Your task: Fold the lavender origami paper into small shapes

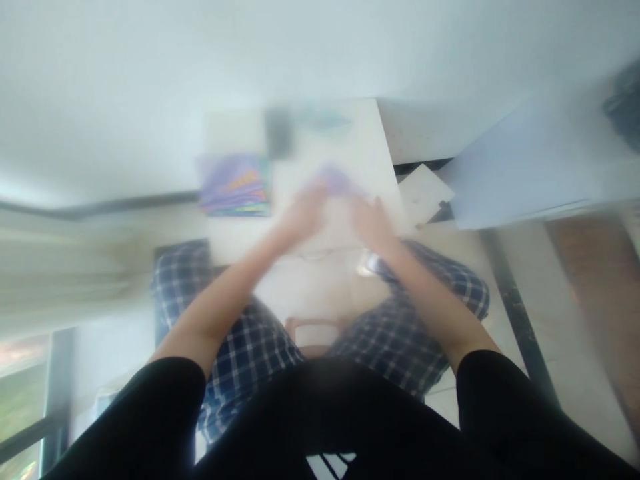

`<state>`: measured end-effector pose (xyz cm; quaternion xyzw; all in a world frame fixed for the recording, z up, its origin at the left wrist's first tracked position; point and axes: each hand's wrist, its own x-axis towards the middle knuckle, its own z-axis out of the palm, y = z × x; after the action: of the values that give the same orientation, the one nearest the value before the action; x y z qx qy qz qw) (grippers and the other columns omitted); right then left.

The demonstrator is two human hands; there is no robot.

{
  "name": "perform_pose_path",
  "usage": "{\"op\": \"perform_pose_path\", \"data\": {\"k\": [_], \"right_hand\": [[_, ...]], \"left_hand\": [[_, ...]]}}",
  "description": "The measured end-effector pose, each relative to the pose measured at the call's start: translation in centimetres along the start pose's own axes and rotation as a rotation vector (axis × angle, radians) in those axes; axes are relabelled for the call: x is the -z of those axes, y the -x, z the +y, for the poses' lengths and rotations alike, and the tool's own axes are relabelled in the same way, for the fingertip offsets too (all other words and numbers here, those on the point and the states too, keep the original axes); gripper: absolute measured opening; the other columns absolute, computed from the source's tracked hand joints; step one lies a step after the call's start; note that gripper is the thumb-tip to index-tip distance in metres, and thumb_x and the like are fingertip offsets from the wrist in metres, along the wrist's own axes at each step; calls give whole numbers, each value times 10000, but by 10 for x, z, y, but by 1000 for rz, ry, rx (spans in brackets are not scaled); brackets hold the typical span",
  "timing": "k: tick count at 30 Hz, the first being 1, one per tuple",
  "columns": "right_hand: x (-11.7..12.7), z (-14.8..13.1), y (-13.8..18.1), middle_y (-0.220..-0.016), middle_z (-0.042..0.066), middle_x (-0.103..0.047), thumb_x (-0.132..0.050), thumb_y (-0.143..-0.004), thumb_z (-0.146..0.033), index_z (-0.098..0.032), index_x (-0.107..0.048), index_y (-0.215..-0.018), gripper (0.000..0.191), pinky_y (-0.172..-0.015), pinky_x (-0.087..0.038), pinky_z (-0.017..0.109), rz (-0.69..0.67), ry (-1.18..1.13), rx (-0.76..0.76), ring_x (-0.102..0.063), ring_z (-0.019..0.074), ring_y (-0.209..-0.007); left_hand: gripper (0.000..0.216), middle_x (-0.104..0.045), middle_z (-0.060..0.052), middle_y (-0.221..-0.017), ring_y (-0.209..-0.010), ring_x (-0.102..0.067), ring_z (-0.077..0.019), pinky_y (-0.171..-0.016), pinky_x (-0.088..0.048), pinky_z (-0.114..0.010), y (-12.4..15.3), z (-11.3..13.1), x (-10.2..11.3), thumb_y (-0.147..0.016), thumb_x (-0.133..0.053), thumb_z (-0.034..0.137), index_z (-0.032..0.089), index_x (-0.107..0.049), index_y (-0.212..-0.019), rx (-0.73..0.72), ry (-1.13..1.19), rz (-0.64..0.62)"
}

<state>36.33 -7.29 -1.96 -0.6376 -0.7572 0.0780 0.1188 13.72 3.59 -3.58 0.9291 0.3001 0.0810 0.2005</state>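
Observation:
A piece of purple paper with a pointed top, apparently folded, lies on the white table in front of me. My left hand has its fingers closed at the paper's left edge. At its right edge is my right hand, its fingers closed on the paper and blurred. Both hands rest low over the table. To the left lies a pack of colourful paper, mostly purple with an orange streak. Further back are a dark grey rectangular object and a blurred teal shape.
A pale wall stands directly behind the table. On the right are a white square piece and a large pale panel. My knees in checked trousers flank the table, with a brown stool edge between them.

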Motion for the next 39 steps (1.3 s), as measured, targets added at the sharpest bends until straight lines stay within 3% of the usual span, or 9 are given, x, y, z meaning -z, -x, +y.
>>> {"op": "perform_pose_path", "data": {"k": [5, 10, 14, 19, 24, 28, 35, 39], "right_hand": [[13, 22, 11, -1517, 174, -523, -279, -1012, -231, -120, -485, -1459, 505, -1218, -150, 701, 26, 34, -94, -464, 294, -1441], [15, 31, 10, -1409, 153, -632, -326, -1001, -231, -133, -572, -1384, 465, -1225, -231, 628, 129, -25, -116, -546, 280, -1350], [11, 26, -2, -1282, 152, -693, -486, -935, -256, -121, -605, -1351, 453, -1161, -374, 555, 216, -66, -116, -598, 302, -1220], [3, 5, -14, -1210, 155, -705, -537, -891, -220, -123, -629, -1334, 463, -1069, -478, 502, 170, -164, -72, -612, 302, -1149], [1, -11, -18, -1378, 149, -624, -530, -895, -213, -165, -565, -1412, 521, -1146, -422, 512, 148, -241, -49, -543, 303, -1291], [4, -10, -20, -1422, 173, -593, -544, -905, -240, -131, -543, -1429, 535, -1172, -381, 536, 144, -209, -48, -516, 322, -1321], [2, -3, -25, -1378, 137, -631, -564, -895, -241, -198, -554, -1427, 534, -1143, -409, 561, 146, -265, -65, -548, 322, -1289], [1, -10, -28, -1427, 116, -589, -560, -880, -199, -229, -531, -1451, 573, -1179, -403, 505, 143, -330, -34, -512, 286, -1362]], "left_hand": [[766, -170, -153, -1688, -1578, -141, -278, -1290, -108, -486, 3, 4, -2, -894, -432, 243, 93, -193, -1607, 21, 15, 24], [769, -222, -126, -1681, -1572, -179, -257, -1288, -165, -495, 12, 12, 1, -882, -414, 147, 142, -181, -1615, -1, 33, 126], [668, -346, -164, -1626, -1548, -259, -268, -1283, -194, -502, 16, 18, 6, -895, -384, 108, 103, -324, -1561, -17, 42, 169], [586, -497, -137, -1532, -1453, -426, -252, -1240, -313, -491, 18, 22, 11, -900, -385, 111, 137, -456, -1481, 79, 110, 243], [498, -567, -143, -1460, -1366, -499, -295, -1201, -354, -516, 17, 26, 12, -913, -465, 188, 151, -543, -1404, 129, 72, 277], [452, -586, -146, -1435, -1333, -517, -309, -1175, -379, -519, 16, 27, 10, -936, -465, 216, 166, -575, -1372, 148, 26, 243], [490, -537, -144, -1489, -1405, -460, -299, -1204, -334, -516, 16, 26, 7, -952, -457, 243, 167, -510, -1433, 144, 49, 243], [529, -502, -166, -1515, -1425, -440, -311, -1204, -320, -531, 17, 24, 6, -961, -467, 283, 168, -456, -1477, 150, 89, 266]]}}
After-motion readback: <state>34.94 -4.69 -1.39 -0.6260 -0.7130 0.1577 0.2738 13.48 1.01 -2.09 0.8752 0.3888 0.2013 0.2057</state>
